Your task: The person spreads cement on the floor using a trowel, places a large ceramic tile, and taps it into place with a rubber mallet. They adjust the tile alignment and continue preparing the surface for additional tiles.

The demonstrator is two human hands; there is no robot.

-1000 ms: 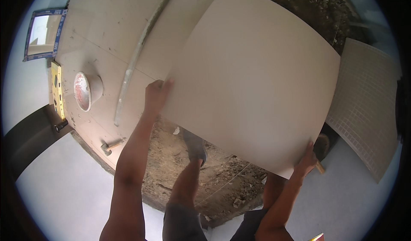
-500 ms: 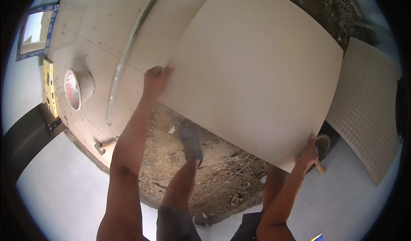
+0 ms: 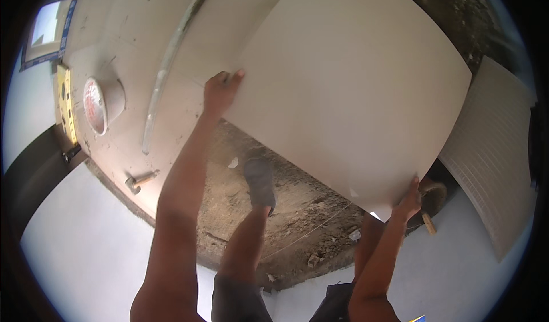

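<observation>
A large, plain beige floor tile (image 3: 354, 87) hangs between my two hands and fills the upper middle of the view. My left hand (image 3: 222, 93) grips its left edge, thumb on the top face and fingers curled beneath. At the lower right corner my right hand (image 3: 409, 201) is closed on the edge in the same way, its fingers mostly hidden. Below the near edge lies rough, rubble-strewn ground (image 3: 297, 230), where my shoe (image 3: 260, 182) stands. What lies under the tile is hidden.
Laid tiles on the left carry a long metal straightedge (image 3: 171, 59), a white bucket (image 3: 104, 104) and a hammer (image 3: 140, 181). A yellow spirit level (image 3: 66, 104) leans by the wall. At right are a dark bucket (image 3: 437, 199) and a tile with a gridded back (image 3: 486, 156). A string (image 3: 309, 230) crosses the dirt.
The tile and my left hand have shifted a little to the right and up in view. My right hand has barely moved, and both hands keep their grip.
</observation>
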